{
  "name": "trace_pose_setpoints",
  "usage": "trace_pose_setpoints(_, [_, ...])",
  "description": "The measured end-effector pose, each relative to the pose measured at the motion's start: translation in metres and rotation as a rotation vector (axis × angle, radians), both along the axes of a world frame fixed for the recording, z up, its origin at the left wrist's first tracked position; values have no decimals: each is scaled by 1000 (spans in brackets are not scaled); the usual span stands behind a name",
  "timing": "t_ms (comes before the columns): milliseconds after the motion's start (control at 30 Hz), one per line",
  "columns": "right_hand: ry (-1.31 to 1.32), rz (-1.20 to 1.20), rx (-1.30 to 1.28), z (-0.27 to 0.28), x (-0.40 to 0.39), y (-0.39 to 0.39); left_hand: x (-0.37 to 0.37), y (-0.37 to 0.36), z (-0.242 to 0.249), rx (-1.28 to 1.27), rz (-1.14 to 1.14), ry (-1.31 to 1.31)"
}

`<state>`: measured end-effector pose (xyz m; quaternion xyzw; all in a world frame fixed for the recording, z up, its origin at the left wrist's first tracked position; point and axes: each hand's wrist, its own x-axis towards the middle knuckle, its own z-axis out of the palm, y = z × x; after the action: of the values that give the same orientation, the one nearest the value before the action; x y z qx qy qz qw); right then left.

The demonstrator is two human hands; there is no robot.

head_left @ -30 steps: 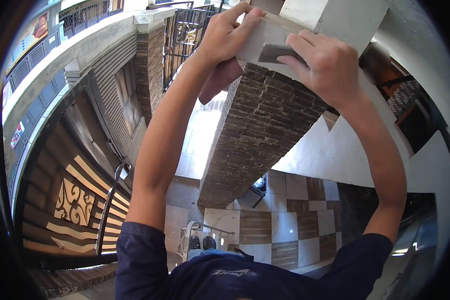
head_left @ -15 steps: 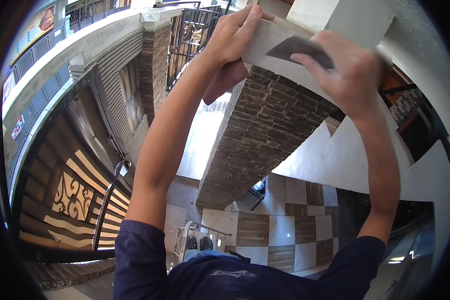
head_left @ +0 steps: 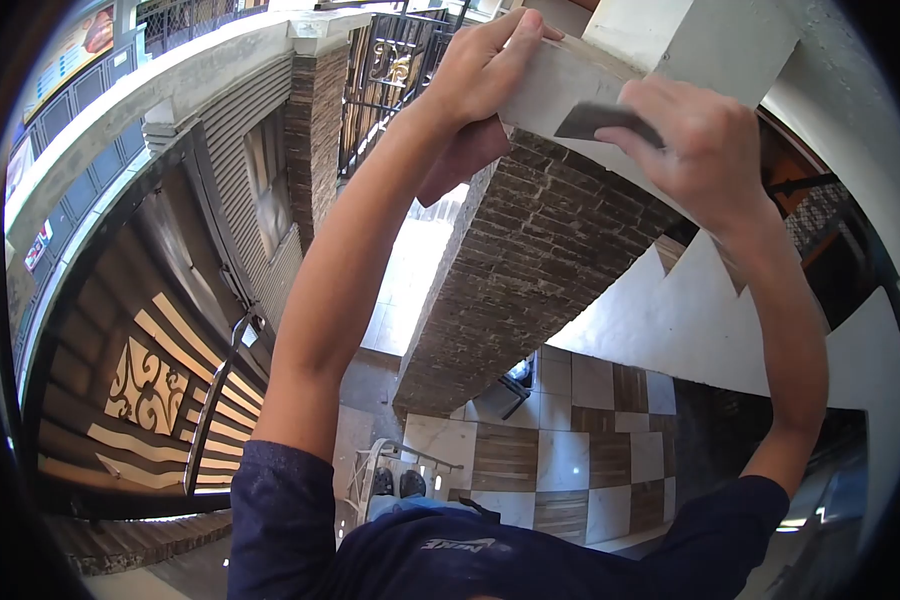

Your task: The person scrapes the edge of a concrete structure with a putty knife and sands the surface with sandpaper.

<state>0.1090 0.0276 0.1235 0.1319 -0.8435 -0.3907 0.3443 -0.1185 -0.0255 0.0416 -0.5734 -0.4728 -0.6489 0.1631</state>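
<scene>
My left hand (head_left: 485, 65) rests against the upper left end of a pale beam (head_left: 542, 95) above a brick-faced pillar. A reddish-brown sheet (head_left: 466, 160), like sandpaper, hangs under that hand; whether the palm or fingers grip it is hidden. Farther right, my right hand (head_left: 698, 145) is closed round a flat dark grey blade (head_left: 600, 122), which lies against the beam's face. The blade's tip points left, toward my left hand.
Below me are a metal frame (head_left: 375, 470) by my feet and a checkered tile floor (head_left: 565, 460). The brick pillar (head_left: 530, 240) stands in the middle. A gate with cut-out ornament (head_left: 145, 390) is at the left, a white stepped wall (head_left: 660, 320) at the right.
My right hand and the blade have shifted slightly right and down along the beam. My left hand stays on the beam's end; the view has moved slightly.
</scene>
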Motion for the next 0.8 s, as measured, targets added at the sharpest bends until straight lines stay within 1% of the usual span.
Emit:
trace_pose_setpoints(33, [2,-1,6,6,1,-2,-1,0,2,3,3,1])
trace_pose_setpoints(100, [112,122,-104,13,5,-5,-1,0,0,-2,3,-3])
trace_pose_setpoints(133, [115,120,-103,8,2,5,-2,0,-1,-4,5,-2])
trace_pose_setpoints(200, [-22,-51,-122,-10,-3,25,-2,1,-4,-16,-12,9])
trace_pose_setpoints(233, [-14,-63,-112,-8,1,24,-3,2,-3,10,-9,36])
trace_pose_setpoints(300, [-11,-10,-69,-4,2,14,-4,5,-1,46,-1,55])
trace_pose_setpoints(333, [77,95,-96,3,1,11,-3,5,-2,80,-9,44])
trace_pose_setpoints(400, [107,102,-100,19,3,7,-1,3,-1,105,-12,29])
trace_pose_setpoints(467, [85,70,0,20,2,7,0,1,-2,65,-11,35])
trace_pose_setpoints(500, [85,70,-3,19,1,7,-1,1,-2,26,-8,40])
trace_pose_setpoints(567, [-2,-18,170,18,3,5,-2,1,-2,-11,-5,27])
trace_pose_setpoints(667, [-40,-3,168,35,9,-4,-5,3,-1,-36,7,26])
trace_pose_setpoints(733, [-39,-18,164,35,9,-3,-4,4,-3,40,25,71])
trace_pose_setpoints(800, [-30,-40,154,30,8,1,-2,2,-5,33,11,50])
